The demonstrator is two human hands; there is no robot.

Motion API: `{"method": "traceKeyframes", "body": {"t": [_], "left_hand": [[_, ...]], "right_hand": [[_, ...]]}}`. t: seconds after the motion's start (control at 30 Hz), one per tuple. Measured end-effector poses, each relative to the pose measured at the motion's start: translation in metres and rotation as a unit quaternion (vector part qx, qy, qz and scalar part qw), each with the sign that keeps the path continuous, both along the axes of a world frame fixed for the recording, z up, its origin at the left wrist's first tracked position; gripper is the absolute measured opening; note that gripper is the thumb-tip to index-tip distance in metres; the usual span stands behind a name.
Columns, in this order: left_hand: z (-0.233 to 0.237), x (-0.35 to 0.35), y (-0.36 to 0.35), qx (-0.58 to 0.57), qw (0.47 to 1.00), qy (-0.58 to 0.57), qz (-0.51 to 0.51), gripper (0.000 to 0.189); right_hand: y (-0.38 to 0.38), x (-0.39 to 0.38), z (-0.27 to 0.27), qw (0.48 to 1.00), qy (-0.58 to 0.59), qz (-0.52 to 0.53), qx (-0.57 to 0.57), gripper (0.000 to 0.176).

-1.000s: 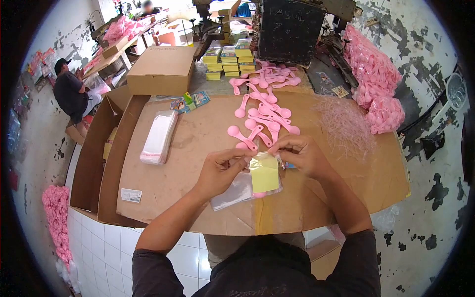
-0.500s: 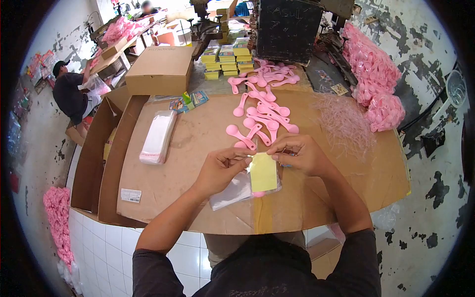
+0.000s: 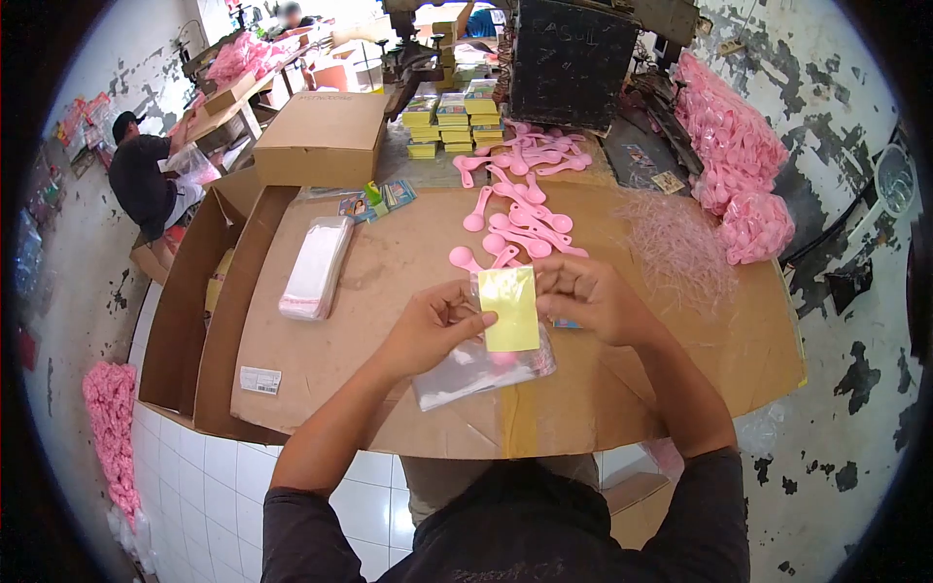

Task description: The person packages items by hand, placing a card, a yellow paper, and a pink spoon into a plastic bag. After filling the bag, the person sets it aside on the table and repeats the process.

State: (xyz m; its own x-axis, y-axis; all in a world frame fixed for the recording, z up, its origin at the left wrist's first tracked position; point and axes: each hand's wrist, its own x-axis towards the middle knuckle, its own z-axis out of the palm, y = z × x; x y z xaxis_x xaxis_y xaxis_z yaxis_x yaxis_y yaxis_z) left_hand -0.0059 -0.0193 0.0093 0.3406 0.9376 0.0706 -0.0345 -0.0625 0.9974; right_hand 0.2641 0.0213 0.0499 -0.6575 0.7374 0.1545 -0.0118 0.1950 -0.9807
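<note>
A yellow card (image 3: 511, 309) is held up over the near part of the cardboard-covered table, with shiny clear film at its edges. My left hand (image 3: 437, 325) is closed on its left side, thumb across the front. At the upper right edge of the card, my right hand (image 3: 588, 296) has its fingers curled in; what they pinch is hidden. Below the card, flat clear plastic bags (image 3: 466, 376) lie on the cardboard, and a bit of pink (image 3: 502, 358) shows there. Pink measuring spoons (image 3: 530, 223) lie loose just beyond my hands.
A stack of clear bags (image 3: 317, 267) lies left, near an open carton (image 3: 228, 321) and a closed box (image 3: 321, 136). Stacked cards (image 3: 452, 121) stand at the back. Pink shreds (image 3: 675, 243) and bagged pink spoons (image 3: 758, 223) are right. Another person (image 3: 146, 180) sits far left.
The yellow card has moved up and slightly left, away from me. My left thumb is now lower on its front; my right fingers have shifted from the top edge to the right side.
</note>
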Motion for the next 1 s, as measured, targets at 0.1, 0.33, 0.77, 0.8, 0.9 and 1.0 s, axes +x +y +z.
{"method": "traceKeyframes", "body": {"t": [0.1, 0.33, 0.77, 0.8, 0.9, 1.0], "left_hand": [[0.013, -0.035, 0.011, 0.035, 0.991, 0.003, 0.127, 0.026], [0.026, -0.089, 0.033, 0.182, 0.871, -0.302, 0.342, 0.054], [-0.034, 0.011, 0.011, 0.279, 0.898, 0.333, 0.065, 0.026], [-0.033, 0.010, 0.011, 0.205, 0.929, 0.304, 0.054, 0.025], [-0.036, 0.012, 0.010, 0.123, 0.960, 0.244, 0.056, 0.020], [-0.033, 0.012, 0.009, 0.132, 0.960, 0.239, 0.061, 0.017]], "right_hand": [[0.015, 0.013, 0.004, 0.993, -0.074, -0.053, 0.074, 0.032], [0.026, 0.057, -0.010, 0.916, -0.297, -0.159, 0.217, 0.036], [0.035, 0.071, -0.045, 0.948, -0.249, -0.154, 0.125, 0.028], [0.035, 0.070, -0.046, 0.953, -0.236, -0.166, 0.097, 0.027], [0.034, 0.070, -0.048, 0.955, -0.207, -0.193, 0.090, 0.023], [0.032, 0.067, -0.046, 0.958, -0.171, -0.205, 0.103, 0.017]]}}
